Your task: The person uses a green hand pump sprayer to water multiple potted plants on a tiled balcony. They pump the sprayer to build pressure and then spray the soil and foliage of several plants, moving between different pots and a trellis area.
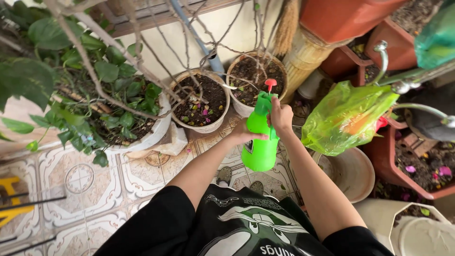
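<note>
The person holds a green spray bottle (259, 137) out in front of the chest, above the patterned floor tiles (95, 189); the left hand (244, 134) wraps around its body, gripping it; the right hand (280, 116) clasps the top by the red plunger (270, 84); just beyond stand two pale pots of soil (199, 102); a leafy plant (85, 85) fills the left; a yellow-green plastic bag (346, 118) hangs to the right.

Soft even daylight, faint shadows, sharp centre, edges bent wide
</note>
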